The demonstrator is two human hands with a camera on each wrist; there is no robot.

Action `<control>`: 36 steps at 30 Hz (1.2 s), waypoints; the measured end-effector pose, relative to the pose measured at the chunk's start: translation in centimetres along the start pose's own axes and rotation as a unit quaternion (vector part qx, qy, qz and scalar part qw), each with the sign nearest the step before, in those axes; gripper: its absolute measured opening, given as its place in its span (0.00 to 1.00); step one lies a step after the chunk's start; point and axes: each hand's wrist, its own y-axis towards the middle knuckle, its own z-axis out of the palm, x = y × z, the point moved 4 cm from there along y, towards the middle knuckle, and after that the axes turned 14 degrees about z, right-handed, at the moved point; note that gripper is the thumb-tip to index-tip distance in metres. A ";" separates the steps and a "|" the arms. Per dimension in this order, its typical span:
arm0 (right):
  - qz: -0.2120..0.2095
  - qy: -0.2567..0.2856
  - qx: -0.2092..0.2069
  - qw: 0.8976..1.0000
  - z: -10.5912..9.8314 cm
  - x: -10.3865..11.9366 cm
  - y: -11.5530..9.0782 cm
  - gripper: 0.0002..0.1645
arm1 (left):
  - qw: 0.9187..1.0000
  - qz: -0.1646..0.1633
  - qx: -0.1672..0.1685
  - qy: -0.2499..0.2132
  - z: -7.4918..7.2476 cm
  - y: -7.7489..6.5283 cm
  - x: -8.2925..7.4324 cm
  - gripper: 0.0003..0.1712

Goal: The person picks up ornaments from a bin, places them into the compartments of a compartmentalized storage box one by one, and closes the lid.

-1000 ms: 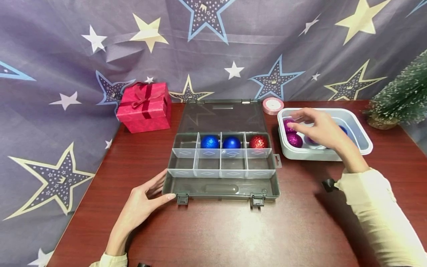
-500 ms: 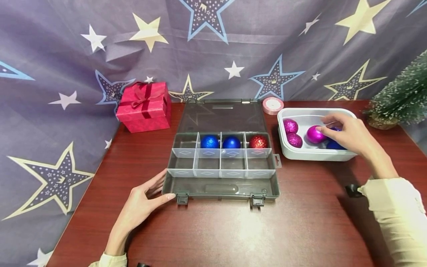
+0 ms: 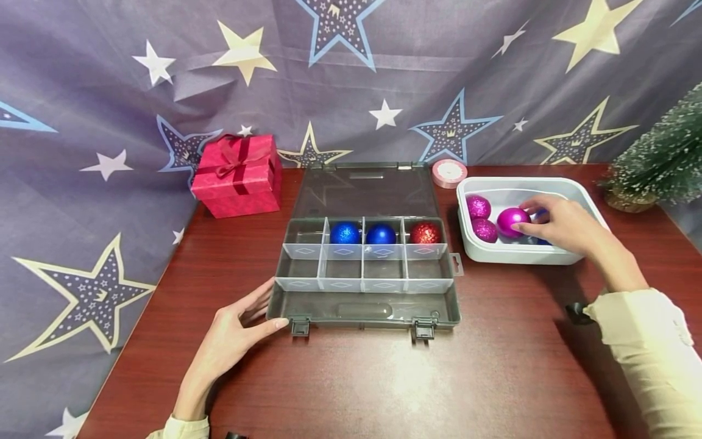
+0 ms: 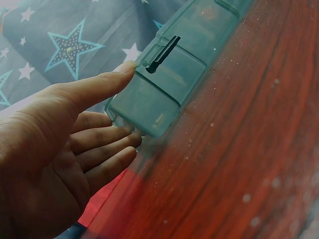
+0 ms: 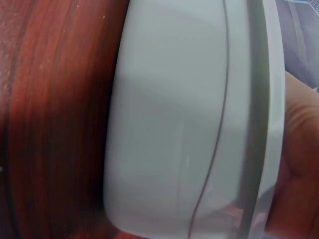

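Observation:
My right hand (image 3: 565,224) reaches into the white plastic tub (image 3: 595,210) and pinches a smooth magenta Christmas ball (image 3: 513,222) between thumb and fingers. Two glittery purple balls (image 3: 485,230) lie at the tub's left end; blue shows partly hidden under the hand. In the right wrist view the tub's wall (image 5: 169,109) covers the fingers. My left hand (image 3: 230,329) touches the front left corner of a grey see-through divided box (image 3: 362,317), thumb in front and fingers straight along the side. Its back row holds two blue balls (image 3: 345,233) and one red ball (image 3: 425,233).
The box's lid (image 3: 364,192) lies open behind it. A red gift box (image 3: 238,180) stands at the back left. A roll of pink ribbon (image 3: 450,173) and a small frosted tree (image 3: 652,152) flank the tub. A star-patterned cloth (image 3: 351,91) hangs behind the table.
My right hand has moved from the purple balls at the tub's left end rightward to the smooth magenta ball, taken hold of it and shifted it slightly left. My left hand has stayed still.

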 end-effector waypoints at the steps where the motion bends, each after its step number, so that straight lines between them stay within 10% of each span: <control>1: -0.004 -0.002 0.003 1.000 0.1 0.1 0.1 0.24 | 1.000 0.000 0.000 0.000 0.0 0.0 0.0 0.42; 20: -0.003 0.006 0.022 1.000 0.2 1.2 0.2 0.29 | 1.000 0.001 -0.002 0.001 0.0 0.0 0.0 0.42; 36: -0.041 0.020 -0.056 0.997 -2.1 4.2 -1.6 0.29 | 1.000 0.001 -0.003 0.005 0.0 0.0 0.1 0.42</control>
